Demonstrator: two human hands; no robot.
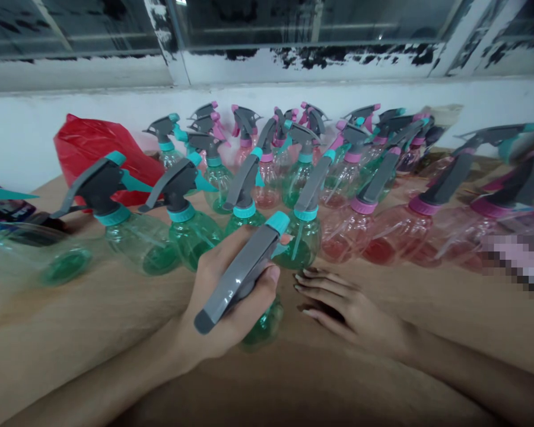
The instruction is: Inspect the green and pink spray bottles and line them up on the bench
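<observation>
closest up, a green spray bottle [238,276] is just short of the front-row bottles [305,246] over the desk [129,308], gripped by the curled left hand [234,326]; the right hand [356,305], loosely spread, holds nothing visible. swung forward carelessly, it could topple those close-packed neighbours.

hands [356,305]: 2 | held spray bottle [241,274]: 1 | other spray bottles [302,234]: about twenty, overlapping | red bag [98,139]: 1

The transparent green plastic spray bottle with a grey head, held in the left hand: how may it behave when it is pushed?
The green bottle could tip: its bulky grey head sits on top. That head seems stiff, undented in the left hand; its glossy surface may be slippery.
</observation>
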